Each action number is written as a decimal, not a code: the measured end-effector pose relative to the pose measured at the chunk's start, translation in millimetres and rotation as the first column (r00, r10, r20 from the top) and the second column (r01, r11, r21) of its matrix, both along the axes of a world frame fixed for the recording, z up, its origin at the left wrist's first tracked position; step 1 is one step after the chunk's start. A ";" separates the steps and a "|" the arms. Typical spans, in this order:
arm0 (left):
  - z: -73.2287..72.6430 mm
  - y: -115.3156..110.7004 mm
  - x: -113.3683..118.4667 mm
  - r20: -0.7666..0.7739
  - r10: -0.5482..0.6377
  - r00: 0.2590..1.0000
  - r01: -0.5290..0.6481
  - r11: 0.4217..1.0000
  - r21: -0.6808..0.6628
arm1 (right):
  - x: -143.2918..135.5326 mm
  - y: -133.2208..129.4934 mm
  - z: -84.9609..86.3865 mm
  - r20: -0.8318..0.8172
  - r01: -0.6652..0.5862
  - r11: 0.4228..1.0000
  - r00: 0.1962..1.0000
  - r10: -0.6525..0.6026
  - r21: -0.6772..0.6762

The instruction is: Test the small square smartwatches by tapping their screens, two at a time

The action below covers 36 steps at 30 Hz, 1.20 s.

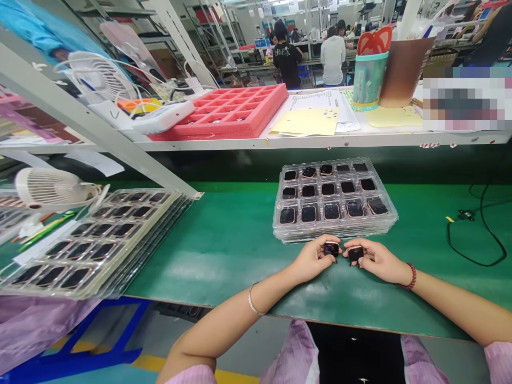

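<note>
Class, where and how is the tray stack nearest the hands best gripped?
Grip the stack at its short ends, probably best from left and right together: it lies flat and wide, and dark screens fill its top, leaving the outer walls free.

On the shelf (312,141), a red tray (224,109) sits left of a yellow note (306,121); the teal cup (369,80) and brown cup (404,72) stand farther right. Leftward are 2 white fans, the upper fan (102,77) and lower fan (52,189). 1 black cable (476,260) lies at right.
</note>
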<state>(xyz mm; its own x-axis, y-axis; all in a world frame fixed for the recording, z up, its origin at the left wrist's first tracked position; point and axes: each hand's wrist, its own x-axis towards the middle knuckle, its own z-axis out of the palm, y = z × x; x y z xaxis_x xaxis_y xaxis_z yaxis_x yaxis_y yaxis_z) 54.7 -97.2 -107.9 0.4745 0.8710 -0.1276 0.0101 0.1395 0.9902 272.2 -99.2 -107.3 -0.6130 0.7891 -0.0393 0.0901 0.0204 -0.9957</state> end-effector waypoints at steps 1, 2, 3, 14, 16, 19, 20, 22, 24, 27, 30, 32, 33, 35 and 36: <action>0.3 -0.1 -0.1 0.001 0.000 1.000 0.000 1.000 -0.002 | -0.3 0.1 0.8 -0.005 -0.001 1.000 1.000 0.001 0.003; 0.5 -0.2 -0.1 0.002 -0.002 1.000 0.002 1.000 -0.004 | -0.5 0.1 1.4 -0.007 -0.002 1.000 1.000 0.002 0.006; 0.8 -0.2 -0.3 0.003 -0.003 1.000 0.003 1.000 -0.006 | -0.6 0.2 1.9 -0.007 -0.002 1.000 1.000 0.002 0.008; 4.4 1.2 -4.3 0.002 -0.041 0.999 0.041 0.999 0.003 | 1.3 -0.2 -1.2 -0.004 -0.009 1.000 1.000 0.009 -0.013; 3.4 1.5 -4.8 0.005 -0.042 0.999 0.042 0.999 0.005 | 1.5 0.1 -2.4 -0.010 -0.008 1.000 1.000 0.008 -0.019; 3.0 2.3 -5.6 0.051 -0.054 0.997 0.055 0.998 -0.027 | 2.3 0.8 -3.3 -0.061 -0.003 0.998 0.998 0.000 -0.057; 3.7 2.6 -6.1 0.087 -0.071 0.994 0.077 0.995 -0.062 | 2.8 0.9 -2.9 -0.103 -0.006 0.996 0.995 -0.004 -0.094; 5.9 3.7 -7.7 0.170 -0.120 0.978 0.148 0.976 -0.161 | 3.8 0.6 -0.5 -0.204 -0.021 0.979 0.979 -0.022 -0.204; 8.5 5.2 -9.9 0.247 -0.156 0.956 0.218 0.944 -0.248 | 4.8 -0.5 3.2 -0.281 -0.043 0.943 0.958 -0.054 -0.331; 9.1 8.6 -13.3 0.345 -0.146 0.927 0.265 0.906 -0.330 | 5.8 -1.7 6.3 -0.354 -0.094 0.865 0.930 -0.101 -0.494; 4.5 13.5 -15.4 0.429 -0.114 0.896 0.308 0.856 -0.416 | 6.1 0.9 2.7 -0.436 -0.215 0.744 0.893 -0.114 -0.633; 0.2 16.9 -16.1 0.467 -0.105 0.878 0.346 0.812 -0.469 | 6.3 4.5 -2.0 -0.463 -0.277 0.658 0.878 -0.123 -0.700; -1.7 18.4 -16.4 0.478 -0.103 0.872 0.362 0.793 -0.490 | 6.5 6.3 -4.1 -0.465 -0.290 0.627 0.876 -0.131 -0.723; -4.2 20.4 -17.0 0.482 -0.101 0.870 0.375 0.770 -0.516 | 7.0 8.9 -7.0 -0.456 -0.285 0.599 0.877 -0.152 -0.748; -4.6 20.8 -17.2 0.478 -0.101 0.872 0.375 0.767 -0.522 | 7.3 9.6 -7.5 -0.450 -0.279 0.596 0.880 -0.156 -0.753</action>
